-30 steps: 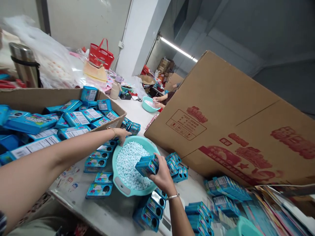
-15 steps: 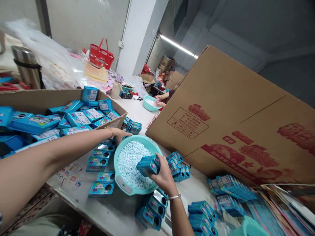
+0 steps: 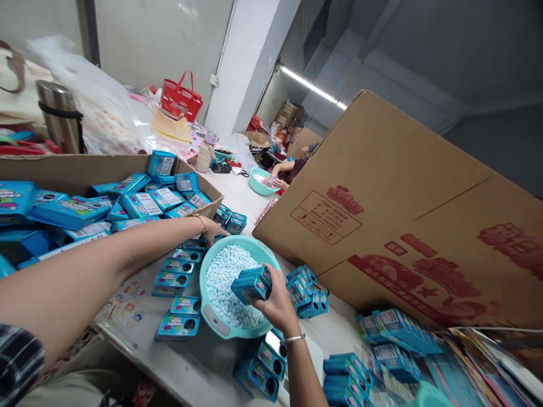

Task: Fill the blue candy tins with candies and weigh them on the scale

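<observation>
My right hand (image 3: 276, 301) is closed around a few blue candy boxes (image 3: 251, 284), held tilted over the candies. Beneath them is a turquoise basin (image 3: 215, 323) full of small pale blue candies (image 3: 227, 270). My left hand (image 3: 212, 230) is at the basin's far left rim, fingers curled down beside a row of blue boxes (image 3: 186, 255); its fingertips and what they grip are mostly hidden. More upright boxes with round dark windows (image 3: 177, 325) stand left of the basin, and another group (image 3: 263, 368) stands in front of it.
An open carton (image 3: 207, 210) of blue boxes stands at the left. A large cardboard box (image 3: 407, 226) rises at the right, with boxes stacked along it. Part of a white device (image 3: 311, 353) shows under my right forearm. Farther back, another person's hands (image 3: 278, 180) work over a second basin (image 3: 259, 186).
The view has shifted slightly. My right hand has moved a little left with the boxes, still over the candies. My left hand stays by the rim.
</observation>
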Motion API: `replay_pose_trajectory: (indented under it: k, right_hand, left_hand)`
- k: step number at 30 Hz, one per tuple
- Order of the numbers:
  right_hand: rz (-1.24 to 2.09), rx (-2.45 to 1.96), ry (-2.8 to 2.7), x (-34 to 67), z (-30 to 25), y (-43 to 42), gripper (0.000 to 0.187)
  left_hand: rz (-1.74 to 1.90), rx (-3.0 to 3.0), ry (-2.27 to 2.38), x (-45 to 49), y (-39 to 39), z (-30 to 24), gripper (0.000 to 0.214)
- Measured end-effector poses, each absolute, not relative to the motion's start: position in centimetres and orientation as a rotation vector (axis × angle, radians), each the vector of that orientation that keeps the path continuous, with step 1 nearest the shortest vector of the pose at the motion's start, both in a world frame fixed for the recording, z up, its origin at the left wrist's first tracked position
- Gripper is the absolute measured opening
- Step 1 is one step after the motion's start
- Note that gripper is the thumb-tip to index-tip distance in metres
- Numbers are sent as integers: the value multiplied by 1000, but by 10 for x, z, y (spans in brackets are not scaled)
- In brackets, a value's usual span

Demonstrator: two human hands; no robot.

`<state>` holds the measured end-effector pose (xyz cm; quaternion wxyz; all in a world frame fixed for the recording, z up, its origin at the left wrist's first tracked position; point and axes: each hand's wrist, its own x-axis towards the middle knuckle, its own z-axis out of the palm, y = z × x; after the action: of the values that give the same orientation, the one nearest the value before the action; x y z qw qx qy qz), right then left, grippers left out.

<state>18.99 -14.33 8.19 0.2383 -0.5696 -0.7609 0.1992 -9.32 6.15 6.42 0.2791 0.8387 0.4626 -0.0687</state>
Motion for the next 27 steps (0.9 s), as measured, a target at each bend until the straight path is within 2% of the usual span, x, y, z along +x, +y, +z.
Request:
replay_pose_trajectory:
  k: [5, 10, 12, 20, 27]
  right_hand:
    - [552, -1540, -2093, 184, 78, -139, 85]
    - [573, -1522, -2089, 181, 78, -135, 86]
    - [568, -1520, -2082, 182, 78, -135, 86]
    - [539, -1562, -2056, 186, 72, -132, 88]
    - [533, -1567, -2057, 192, 63, -131, 87]
  left_hand:
    - [-298, 2311, 1235, -91, 71, 61, 104]
    - [-357, 2414, 1289, -87, 82, 52, 54]
    - [-342, 2483, 1300, -84, 85, 49, 44]
    - [-155, 2770, 1206, -68, 96, 43, 39]
    - [-38, 2782, 1265, -67, 83, 36, 48]
